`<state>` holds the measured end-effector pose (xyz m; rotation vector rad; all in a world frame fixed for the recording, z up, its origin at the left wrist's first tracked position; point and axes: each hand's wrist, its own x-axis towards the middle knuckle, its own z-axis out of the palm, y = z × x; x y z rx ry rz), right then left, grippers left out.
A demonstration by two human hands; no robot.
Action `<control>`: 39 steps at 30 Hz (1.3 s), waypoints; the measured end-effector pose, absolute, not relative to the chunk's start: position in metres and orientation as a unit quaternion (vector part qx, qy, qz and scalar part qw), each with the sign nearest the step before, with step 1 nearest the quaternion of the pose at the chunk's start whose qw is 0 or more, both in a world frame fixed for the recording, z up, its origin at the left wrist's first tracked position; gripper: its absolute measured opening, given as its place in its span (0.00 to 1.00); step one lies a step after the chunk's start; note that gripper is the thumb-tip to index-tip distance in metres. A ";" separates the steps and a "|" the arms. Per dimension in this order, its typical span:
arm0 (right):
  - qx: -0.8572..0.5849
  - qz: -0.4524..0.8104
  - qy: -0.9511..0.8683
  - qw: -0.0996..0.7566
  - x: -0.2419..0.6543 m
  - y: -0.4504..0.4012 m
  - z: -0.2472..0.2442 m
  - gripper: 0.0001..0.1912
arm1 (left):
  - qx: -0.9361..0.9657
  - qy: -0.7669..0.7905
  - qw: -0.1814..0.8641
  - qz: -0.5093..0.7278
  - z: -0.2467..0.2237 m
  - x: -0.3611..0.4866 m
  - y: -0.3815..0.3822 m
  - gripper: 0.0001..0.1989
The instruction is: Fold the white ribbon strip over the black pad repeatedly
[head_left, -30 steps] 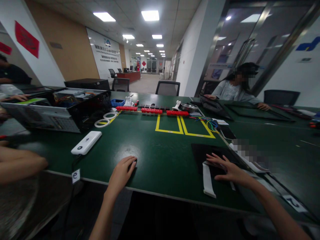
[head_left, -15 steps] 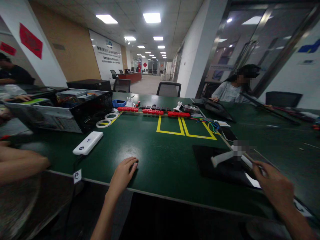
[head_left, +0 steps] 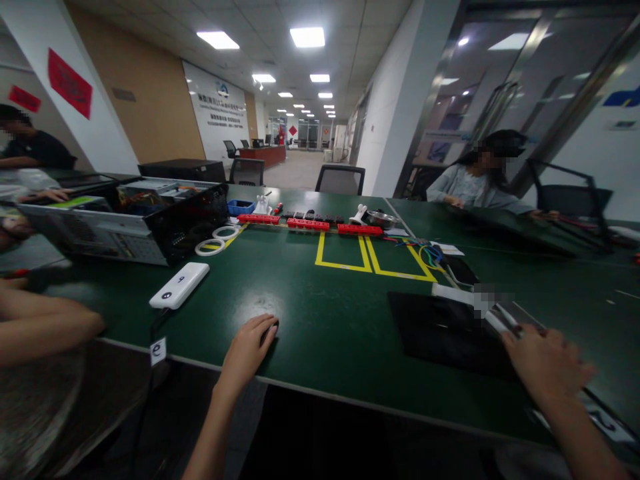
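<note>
My left hand (head_left: 250, 347) rests on the green table (head_left: 320, 320) near its front edge, its fingers together and curled around a small dark object that I cannot make out. At the right, my right hand (head_left: 545, 360) grips one end of a white strip-like item (head_left: 453, 293), partly blurred. This item lies over a black flat sheet (head_left: 430, 340). Just beyond it is a black phone-like slab (head_left: 461, 272), beside some coloured wires (head_left: 431, 255).
A white power bank (head_left: 180, 285) and an open computer case (head_left: 125, 213) stand at the left, near another person's arm (head_left: 50, 323). Red strips (head_left: 309, 225) line the back, behind yellow tape frames (head_left: 345, 268). A person (head_left: 480, 177) sits at the back right.
The white item's free end has swung up and away from me as my right hand turned. My left hand is still. At the back right, the person's black panel has tilted.
</note>
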<state>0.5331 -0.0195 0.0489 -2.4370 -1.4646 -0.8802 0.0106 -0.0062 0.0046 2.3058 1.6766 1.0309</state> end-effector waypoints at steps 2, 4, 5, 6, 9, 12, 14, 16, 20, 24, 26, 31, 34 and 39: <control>-0.802 -0.335 -0.488 0.076 0.525 -0.018 0.050 0.27 | 0.760 0.552 0.057 0.339 0.004 0.010 -0.006 0.14; -0.760 -0.357 -0.537 0.077 0.516 -0.015 0.052 0.26 | 0.759 0.552 0.059 0.340 0.004 0.010 -0.006 0.14; -0.727 -0.359 -0.580 0.076 0.512 -0.012 0.051 0.26 | 0.758 0.553 0.060 0.340 0.004 0.010 -0.006 0.14; -0.692 -0.354 -0.625 0.072 0.509 -0.009 0.048 0.25 | 0.758 0.553 0.060 0.341 0.004 0.010 -0.006 0.14; -0.613 -0.308 -0.726 0.050 0.509 0.005 0.031 0.26 | 0.757 0.553 0.057 0.344 0.005 0.010 -0.006 0.14; -0.596 -0.269 -0.755 0.046 0.515 0.019 0.008 0.29 | 0.758 0.549 0.052 0.349 0.005 0.011 -0.006 0.14; -0.602 -0.247 -0.758 0.050 0.515 0.024 -0.002 0.29 | 0.758 0.548 0.051 0.350 0.004 0.011 -0.006 0.14; -0.612 -0.221 -0.757 0.058 0.508 0.027 -0.006 0.28 | 0.757 0.550 0.050 0.350 0.003 0.011 -0.006 0.13; -0.622 -0.188 -0.758 0.062 0.472 0.028 0.001 0.27 | 0.756 0.550 0.050 0.351 0.001 0.010 -0.005 0.14; -0.642 -0.166 -0.748 0.037 0.413 0.025 0.015 0.24 | 0.756 0.552 0.051 0.349 0.001 0.010 -0.005 0.14; -0.650 -0.161 -0.742 0.028 0.381 0.023 0.021 0.23 | 0.757 0.551 0.052 0.347 0.002 0.010 -0.005 0.14; -0.644 -0.134 -0.752 0.037 0.307 0.014 0.032 0.22 | 0.758 0.551 0.052 0.344 0.002 0.010 -0.005 0.14; -0.640 -0.117 -0.758 0.057 0.274 0.009 0.036 0.22 | 0.765 0.550 0.052 0.330 0.003 0.010 -0.005 0.14; -0.640 -0.075 -0.758 0.102 0.238 0.006 0.035 0.22 | 0.797 0.527 0.038 0.293 0.007 0.011 -0.006 0.16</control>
